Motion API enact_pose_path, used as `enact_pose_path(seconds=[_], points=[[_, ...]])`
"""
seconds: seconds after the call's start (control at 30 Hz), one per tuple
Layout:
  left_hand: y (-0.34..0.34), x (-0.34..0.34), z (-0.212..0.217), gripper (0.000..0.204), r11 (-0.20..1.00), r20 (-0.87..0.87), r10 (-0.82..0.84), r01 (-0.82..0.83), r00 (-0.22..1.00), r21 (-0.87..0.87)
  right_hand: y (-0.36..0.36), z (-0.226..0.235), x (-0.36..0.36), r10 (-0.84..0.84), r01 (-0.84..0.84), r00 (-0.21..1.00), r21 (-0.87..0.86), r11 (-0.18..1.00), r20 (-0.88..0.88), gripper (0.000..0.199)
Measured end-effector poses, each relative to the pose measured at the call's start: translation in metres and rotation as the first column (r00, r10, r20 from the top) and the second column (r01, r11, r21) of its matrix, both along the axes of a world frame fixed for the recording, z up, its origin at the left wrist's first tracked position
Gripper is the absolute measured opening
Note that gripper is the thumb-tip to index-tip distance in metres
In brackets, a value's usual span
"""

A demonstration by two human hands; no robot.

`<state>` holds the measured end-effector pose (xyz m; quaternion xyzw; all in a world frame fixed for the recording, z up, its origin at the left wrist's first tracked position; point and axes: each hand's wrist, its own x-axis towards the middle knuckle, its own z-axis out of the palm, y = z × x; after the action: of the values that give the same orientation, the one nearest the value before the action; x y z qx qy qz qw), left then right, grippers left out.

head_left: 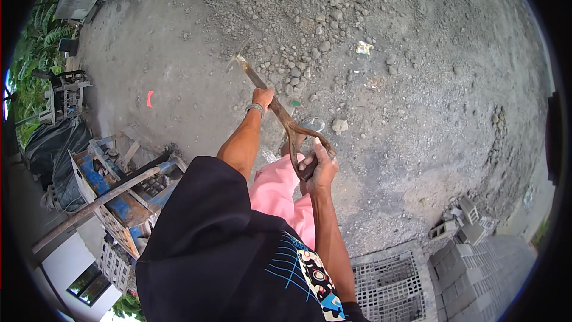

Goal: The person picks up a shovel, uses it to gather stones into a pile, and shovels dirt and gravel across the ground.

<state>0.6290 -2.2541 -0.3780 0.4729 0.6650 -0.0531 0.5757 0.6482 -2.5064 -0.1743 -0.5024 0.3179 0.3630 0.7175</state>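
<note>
Two hands grip one long rusty shovel with a D-shaped handle (286,116): the right hand (322,170) is curled tight around the grip loop at the near end, fingers wrapped over the bar, while the left hand (263,96), with a single metal bracelet (255,108) on its wrist, is clenched around the shaft farther along. The shovel slants away to the far left, its blade end (237,59) resting on the ground at the edge of one broad heap of grey gravel and sand (369,42). Under the hands show pink trousers (280,194) and a black printed shirt (226,250). The ground is bare grey concrete dusted with grit (179,83), out of doors, with a small red scrap (149,98) lying on it to the left. Near left stands one blue metal machine frame (119,197) with a long rusty pipe (89,209) leaning across it, and beyond that black plastic sheeting (53,149) and green foliage (36,42). Near right lies a stack of grey hollow concrete blocks (471,274), with a few loose blocks (465,217) just beyond it.
</note>
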Motion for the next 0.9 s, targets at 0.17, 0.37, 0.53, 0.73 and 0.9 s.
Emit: enact_pose_path(seconds=[0.17,0.37,0.53,0.73,0.9], points=[[-0.028,0.022,-0.011,0.027,0.991,0.009,-0.038,0.039,0.999,-0.128,-0.01,0.013,0.024,0.062,-0.059,0.998,-0.173,0.983,0.008,0.019],[-0.177,0.044,0.011,0.029,0.984,0.053,0.07,-0.06,0.996,-0.17,-0.095,0.106,0.041,0.046,-0.013,0.997,-0.434,0.901,0.067,0.021],[-0.236,0.083,0.112,0.028,0.877,0.15,-0.021,0.09,0.989,-0.472,-0.113,0.19,0.045,0.121,0.001,0.972,-0.514,0.858,0.203,0.035],[-0.214,0.061,0.139,0.03,0.873,0.18,0.076,0.022,0.981,-0.488,-0.097,0.216,0.048,0.242,-0.097,0.933,-0.463,0.881,0.266,0.034],[-0.107,-0.019,0.066,0.034,0.987,-0.061,0.046,-0.055,0.997,-0.15,-0.047,0.109,0.032,0.228,-0.215,0.973,-0.259,0.942,0.02,0.034]])
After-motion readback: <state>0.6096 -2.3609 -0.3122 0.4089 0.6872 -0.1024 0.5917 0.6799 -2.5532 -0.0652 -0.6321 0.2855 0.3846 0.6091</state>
